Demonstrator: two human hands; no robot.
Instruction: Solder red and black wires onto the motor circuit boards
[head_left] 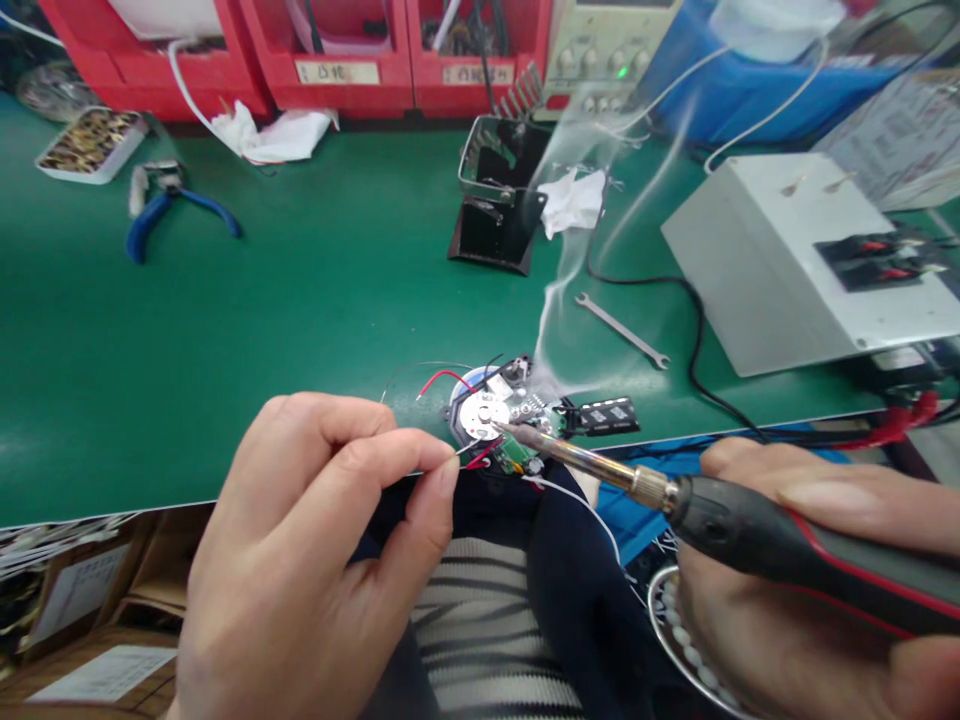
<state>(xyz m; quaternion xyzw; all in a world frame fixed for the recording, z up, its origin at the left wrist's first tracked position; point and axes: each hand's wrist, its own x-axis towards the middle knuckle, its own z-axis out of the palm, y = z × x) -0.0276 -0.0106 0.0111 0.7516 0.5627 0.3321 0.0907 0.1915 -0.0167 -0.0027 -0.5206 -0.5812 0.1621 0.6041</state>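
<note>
My right hand grips a soldering iron by its black and red handle. The iron's tip meets a small round electronic assembly at the table's front edge, and smoke rises from there. Between thumb and forefinger, my left hand pinches a thin wire at the assembly's left side. A red wire sticks up from the assembly, and a black component with pale markings extends to its right. A white wire hangs down over the edge.
Blue-handled pliers and a tray of brass-coloured parts lie at the left. Behind the assembly stand an iron holder and red bins. A wrench, black cable and grey metal box are at the right.
</note>
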